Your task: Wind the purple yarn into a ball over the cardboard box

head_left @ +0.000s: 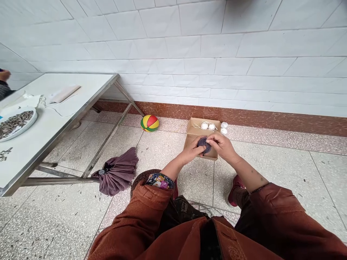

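A dark grey-purple ball of yarn is held between my two hands, above an open cardboard box. My left hand wraps round its left side, with the thumb on the front. The fingers of my right hand pinch at the ball's upper right; whether a strand lies between them is too small to tell. Behind my hands, white yarn balls with loose strands rest on the box's lid part. More white balls sit on the floor just right of the box.
A white-topped metal-framed table stands at the left, bearing a plate of sunflower seeds and a folded cloth-like item. Under its edge lies a purple umbrella. A colourful ball rests near the tiled wall. Another person's hand shows far left.
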Tool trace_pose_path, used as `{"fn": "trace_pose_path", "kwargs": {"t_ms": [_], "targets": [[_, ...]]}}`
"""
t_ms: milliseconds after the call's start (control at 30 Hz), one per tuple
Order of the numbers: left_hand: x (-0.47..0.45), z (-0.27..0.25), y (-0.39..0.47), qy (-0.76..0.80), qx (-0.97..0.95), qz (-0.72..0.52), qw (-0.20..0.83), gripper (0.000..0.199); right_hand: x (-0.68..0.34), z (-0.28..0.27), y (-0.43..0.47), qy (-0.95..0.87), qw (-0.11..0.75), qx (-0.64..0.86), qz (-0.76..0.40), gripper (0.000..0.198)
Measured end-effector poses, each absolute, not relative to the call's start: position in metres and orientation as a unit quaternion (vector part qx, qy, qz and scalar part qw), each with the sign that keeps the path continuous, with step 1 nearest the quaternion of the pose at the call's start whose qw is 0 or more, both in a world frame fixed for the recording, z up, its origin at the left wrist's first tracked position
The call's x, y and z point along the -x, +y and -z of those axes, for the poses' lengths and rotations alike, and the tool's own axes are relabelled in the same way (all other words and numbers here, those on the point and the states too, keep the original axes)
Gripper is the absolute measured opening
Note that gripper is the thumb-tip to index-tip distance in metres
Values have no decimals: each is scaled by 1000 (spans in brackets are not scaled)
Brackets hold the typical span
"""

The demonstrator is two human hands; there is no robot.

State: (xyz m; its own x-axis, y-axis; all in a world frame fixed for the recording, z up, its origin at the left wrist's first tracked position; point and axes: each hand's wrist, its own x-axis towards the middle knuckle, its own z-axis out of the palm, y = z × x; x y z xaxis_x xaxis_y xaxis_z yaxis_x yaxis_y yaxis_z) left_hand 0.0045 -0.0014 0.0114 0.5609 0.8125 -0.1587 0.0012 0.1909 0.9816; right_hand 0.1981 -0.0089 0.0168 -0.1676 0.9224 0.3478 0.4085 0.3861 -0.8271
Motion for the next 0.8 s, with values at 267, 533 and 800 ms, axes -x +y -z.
{"fn": "trace_pose_path", "kwargs": {"t_ms": [267, 533, 800], "targets": [[-12, -15, -9, 262, -424, -324, 804, 76, -193, 1, -2, -613, 480, 511, -363, 24], [-10, -24, -1, 276, -345, -402, 802, 59, -187, 21, -6, -678, 379, 547, -311, 26], [-6, -12, 12, 373, -434, -460, 679, 61, -183, 16, -16, -763, 293, 462, -346, 25]]}}
